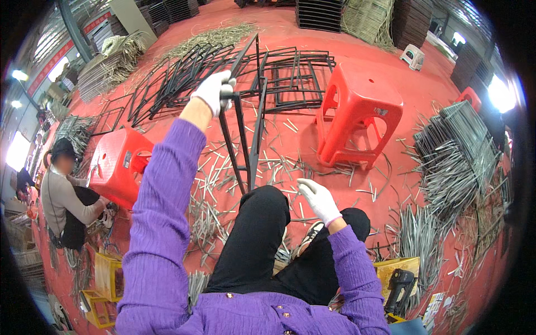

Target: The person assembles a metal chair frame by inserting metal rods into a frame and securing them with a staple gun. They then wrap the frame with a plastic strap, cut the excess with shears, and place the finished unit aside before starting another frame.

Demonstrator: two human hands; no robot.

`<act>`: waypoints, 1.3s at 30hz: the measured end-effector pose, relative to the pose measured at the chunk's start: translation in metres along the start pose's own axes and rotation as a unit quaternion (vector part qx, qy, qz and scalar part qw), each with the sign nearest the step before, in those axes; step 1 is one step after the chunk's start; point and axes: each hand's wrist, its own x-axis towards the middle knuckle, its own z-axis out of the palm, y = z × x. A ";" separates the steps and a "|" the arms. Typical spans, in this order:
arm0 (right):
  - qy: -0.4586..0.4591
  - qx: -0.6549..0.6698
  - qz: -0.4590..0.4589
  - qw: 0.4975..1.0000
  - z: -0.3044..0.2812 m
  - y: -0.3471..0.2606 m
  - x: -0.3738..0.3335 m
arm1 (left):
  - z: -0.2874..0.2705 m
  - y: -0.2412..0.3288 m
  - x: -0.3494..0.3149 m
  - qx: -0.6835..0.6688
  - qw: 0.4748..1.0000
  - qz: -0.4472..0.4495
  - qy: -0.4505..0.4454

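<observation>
My left hand (pixel 215 93), in a white glove, is raised with its fingers wrapped round the top of a black metal frame (pixel 257 134). The frame stands upright in front of my knees, its lower end by my left knee. My right hand (pixel 318 199), also gloved in white, hovers above my right knee. Its fingers are extended toward the left, with nothing seen in them, and it is apart from the frame. Behind the held frame, more black metal frames (pixel 184 84) lie in a heap on the red floor (pixel 268 33).
Red plastic stools stand at right (pixel 363 92) and left (pixel 114 164). Cut strips (pixel 209 218) litter the floor. A person (pixel 70 195) crouches at far left. By my right elbow, a black power tool (pixel 398 290) sits at a yellow crate (pixel 385 273). Grey strip bundles (pixel 452 178) lie right.
</observation>
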 end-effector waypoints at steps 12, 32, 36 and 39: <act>0.021 0.033 0.010 0.999 0.034 0.017 0.054 | 0.070 0.032 0.029 -0.047 0.997 0.012 -0.056; 0.248 0.095 -0.022 0.964 0.069 -0.048 -0.072 | 0.065 0.015 -0.115 0.128 0.961 0.186 -0.162; 0.252 -0.020 -0.086 0.964 0.034 -0.053 -0.087 | 0.058 0.030 -0.103 0.411 0.796 0.349 -0.276; 0.321 -0.065 -0.149 0.933 0.002 -0.006 -0.102 | 0.056 0.025 -0.104 0.421 0.777 0.376 -0.279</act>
